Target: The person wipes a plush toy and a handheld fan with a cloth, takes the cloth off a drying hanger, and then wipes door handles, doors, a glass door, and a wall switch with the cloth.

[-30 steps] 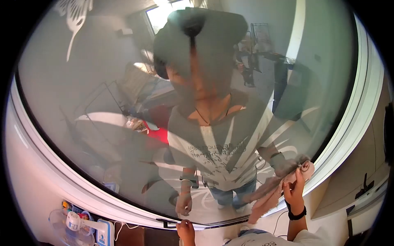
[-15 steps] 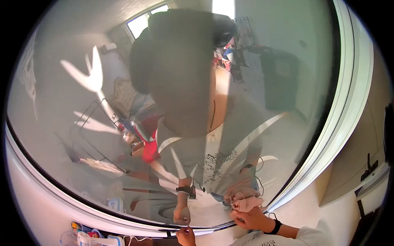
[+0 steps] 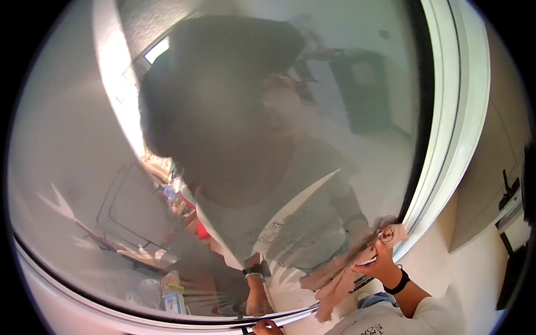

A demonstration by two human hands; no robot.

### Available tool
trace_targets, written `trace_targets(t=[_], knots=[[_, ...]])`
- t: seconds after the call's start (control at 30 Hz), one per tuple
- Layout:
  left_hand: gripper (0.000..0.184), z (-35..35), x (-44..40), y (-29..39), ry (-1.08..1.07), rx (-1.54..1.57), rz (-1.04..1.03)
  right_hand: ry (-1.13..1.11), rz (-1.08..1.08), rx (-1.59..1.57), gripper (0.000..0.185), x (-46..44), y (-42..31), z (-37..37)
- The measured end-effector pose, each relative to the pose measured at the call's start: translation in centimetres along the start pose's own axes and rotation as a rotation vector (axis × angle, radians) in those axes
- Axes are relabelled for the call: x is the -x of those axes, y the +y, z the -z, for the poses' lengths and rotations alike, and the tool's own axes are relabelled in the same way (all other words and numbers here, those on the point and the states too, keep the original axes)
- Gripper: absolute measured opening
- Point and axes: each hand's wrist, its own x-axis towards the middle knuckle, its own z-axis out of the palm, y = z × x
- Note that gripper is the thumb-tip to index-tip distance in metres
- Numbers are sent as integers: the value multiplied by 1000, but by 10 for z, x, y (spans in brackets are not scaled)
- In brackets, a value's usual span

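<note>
My right hand (image 3: 381, 263), with a black band at the wrist, grips a pinkish-brown cloth (image 3: 338, 294) and holds it against the lower right of a large glass pane (image 3: 223, 184). Part of the cloth hangs down to the left of the hand. Down at the bottom edge, my left hand (image 3: 268, 328) is closed beside the dark handle on the white frame (image 3: 446, 139); what its fingers hold is too small to make out. The glass mirrors a person in a light printed shirt and a dark hat, along with both hands.
A grey-beige door (image 3: 494, 195) with a black handle (image 3: 508, 187) stands at the right. Below it lies a pale floor (image 3: 427, 268). Reflected in the glass are a rack, red items and a blue-and-white fan base.
The right hand with the cloth went left along the lower glass, then back right towards the frame. The view has shifted, and the fan at the lower left has left direct view.
</note>
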Motion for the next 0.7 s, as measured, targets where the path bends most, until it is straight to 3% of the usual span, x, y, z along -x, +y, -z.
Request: trace_targets(t=[0.07,0.17,0.3,0.33,0.4,0.47,0.5,0.6,0.63,0.7], knots=[[7,9,-3,10,-49,-14,53,-205,-21,106,54,-8,-7,16],[6,16,-11,7,-65,43,41,-181,99,113,52,-31,-26,33],[7,28,-5,9,-9,-53,30,-289,67,158,51,-25,-21,37],[7,8,9,-18,12,-74,39,-275,57,174,54,-23,-20,35],[6,-121,81,-182,-18,733,510,-310,70,173,56,-10,-11,28],[6,32,-5,8,-128,51,46,-190,-115,102,62,17,5,8],[5,37,-10,16,-136,28,64,-222,-95,84,62,25,7,2],[5,43,-18,28,-103,24,73,-225,-413,-486,100,42,13,-10],[4,43,-21,36,-71,12,38,-219,-97,-356,103,46,26,-11],[5,54,-30,52,-87,32,75,-165,-79,-376,100,48,25,-17]])
